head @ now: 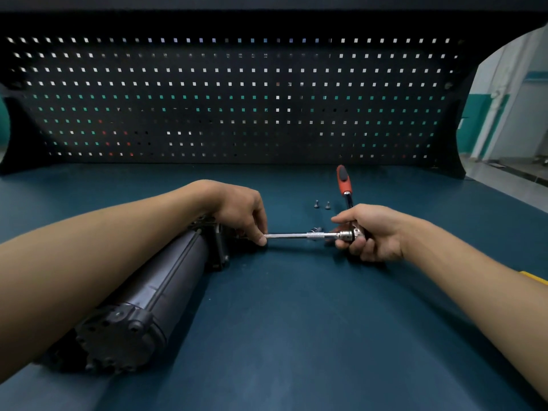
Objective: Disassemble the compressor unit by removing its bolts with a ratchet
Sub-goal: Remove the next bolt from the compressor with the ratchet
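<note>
Head view of the bench. The compressor unit (166, 280), a dark ribbed cylinder with bolted end caps, lay on its side on the blue-green bench top (296, 336), running from the near left toward the centre; the left forearm crossed above it. The left hand (237, 209) rested over the unit's far end cap, its fingertips pinching the left end of a chrome extension bar (290, 235) where the bar met the cap. The bar ran level to the right into the head of the ratchet (345, 186), around which the right hand (370, 232) was curled in a firm grip; the red-and-black handle pointed away toward the far side. Two loose bolts (316, 204) stood on the bench top just left of the handle, apart from the unit. A dark pegboard (237, 99) closed off the far edge, and a yellow object (535, 277) showed at the right margin, too cropped to identify.
</note>
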